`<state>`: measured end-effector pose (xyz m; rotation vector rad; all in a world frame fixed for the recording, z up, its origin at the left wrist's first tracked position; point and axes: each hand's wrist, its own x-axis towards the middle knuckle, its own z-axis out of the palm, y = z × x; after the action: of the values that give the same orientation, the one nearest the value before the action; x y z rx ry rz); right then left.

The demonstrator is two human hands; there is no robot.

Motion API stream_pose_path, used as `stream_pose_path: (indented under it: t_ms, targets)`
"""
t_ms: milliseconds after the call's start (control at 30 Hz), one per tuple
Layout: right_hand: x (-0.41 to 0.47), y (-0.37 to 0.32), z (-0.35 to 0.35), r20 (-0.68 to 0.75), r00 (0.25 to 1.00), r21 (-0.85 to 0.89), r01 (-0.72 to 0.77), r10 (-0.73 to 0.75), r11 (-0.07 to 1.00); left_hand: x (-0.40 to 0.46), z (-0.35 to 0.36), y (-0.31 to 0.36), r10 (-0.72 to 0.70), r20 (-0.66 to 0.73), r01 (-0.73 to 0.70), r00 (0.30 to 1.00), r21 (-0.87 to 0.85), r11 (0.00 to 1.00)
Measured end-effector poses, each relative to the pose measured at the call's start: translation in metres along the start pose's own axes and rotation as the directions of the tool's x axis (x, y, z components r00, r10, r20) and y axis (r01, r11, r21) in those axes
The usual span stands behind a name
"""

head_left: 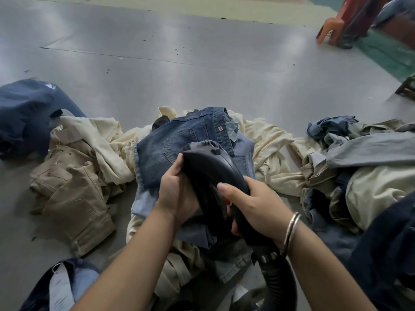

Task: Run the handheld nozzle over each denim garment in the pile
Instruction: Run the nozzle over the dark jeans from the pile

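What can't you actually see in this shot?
- Nozzle mouth: faces down onto the denim shorts, hidden by its own black body.
- Hose: runs off the bottom edge.
- Left hand fingertips: tucked behind the nozzle.
- Orange stool: blurred, cut by the top edge.

Both your bare forearms reach in from the bottom of the frame and meet near the lower centre. Your right hand (251,203) has its fingers curled round the handle of the black nozzle (211,169), thumb lying along the top, with a bracelet (292,230) on the wrist. Your left hand (175,194) grips the nozzle's left side, thumb up against its head.
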<state>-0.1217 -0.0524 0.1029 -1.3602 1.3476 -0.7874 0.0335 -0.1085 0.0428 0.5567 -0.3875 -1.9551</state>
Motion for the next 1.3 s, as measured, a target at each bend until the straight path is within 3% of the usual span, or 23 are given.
stream_pose_path:
  t_ms: [167,233,300,367,400,500,567,633,733,767,900,967,1067,1200,1300]
  targets:
    - [0.028,-0.008,0.01,-0.194,0.98,0.05,0.041,-0.03,0.998,-0.004,0.002,-0.014,-0.111,-0.019,0.111,0.994,0.014,0.994]
    - [0.035,-0.011,0.007,-0.289,0.957,0.108,0.066,-0.032,0.992,0.0,0.015,-0.016,-0.042,-0.068,0.048,0.997,0.084,0.995]
    - [0.03,-0.011,-0.001,-0.347,0.937,0.188,0.121,-0.05,0.975,0.007,0.024,-0.006,0.119,-0.109,-0.107,0.987,0.105,0.989]
    - [0.018,-0.01,-0.011,-0.391,0.915,0.267,0.216,-0.099,0.939,0.009,0.03,0.005,0.272,-0.002,-0.271,0.962,0.083,0.959]
    - [0.012,-0.01,-0.016,-0.404,0.905,0.283,0.262,-0.133,0.923,0.008,0.03,0.008,0.283,0.084,-0.289,0.955,0.073,0.955]
    - [0.005,-0.01,-0.028,-0.367,0.913,0.286,0.291,-0.176,0.913,0.002,0.012,0.0,0.091,0.186,-0.106,0.978,0.075,0.991]
    - [0.006,-0.002,-0.031,-0.313,0.943,0.285,0.202,-0.108,0.937,-0.002,-0.002,-0.012,-0.094,0.09,0.082,0.991,0.128,0.988]
    - [0.009,0.009,-0.031,-0.241,0.97,0.218,0.052,0.002,0.974,0.002,-0.015,-0.021,-0.182,-0.135,0.209,0.974,0.219,0.953]
    - [0.013,0.022,-0.03,-0.16,0.98,0.114,-0.1,0.118,0.988,0.011,-0.034,-0.035,-0.083,-0.465,0.246,0.881,0.301,0.921]
    - [0.014,0.024,-0.031,-0.135,0.982,0.109,-0.121,0.135,0.987,0.012,-0.04,-0.036,-0.045,-0.512,0.216,0.858,0.281,0.935]
    - [0.01,0.026,-0.031,0.01,0.989,0.078,-0.147,0.147,0.986,0.007,-0.037,-0.02,0.015,-0.347,-0.012,0.938,0.013,1.0]
    - [0.008,0.025,-0.027,0.077,0.99,0.036,-0.118,0.115,0.992,0.007,-0.036,-0.012,0.001,-0.21,-0.016,0.978,-0.071,0.997]
    - [0.01,0.024,-0.016,0.115,0.991,-0.033,-0.059,0.063,0.998,0.008,-0.032,-0.007,0.02,-0.124,-0.032,0.992,-0.092,0.995]
    - [0.018,0.023,-0.003,0.017,1.0,-0.117,-0.011,0.013,0.993,0.004,-0.025,-0.01,-0.024,-0.075,0.019,0.997,-0.065,0.998]
    - [0.03,0.017,0.004,-0.088,0.996,-0.032,0.003,-0.006,0.999,-0.002,-0.022,-0.019,-0.155,-0.082,0.157,0.984,0.014,0.987]
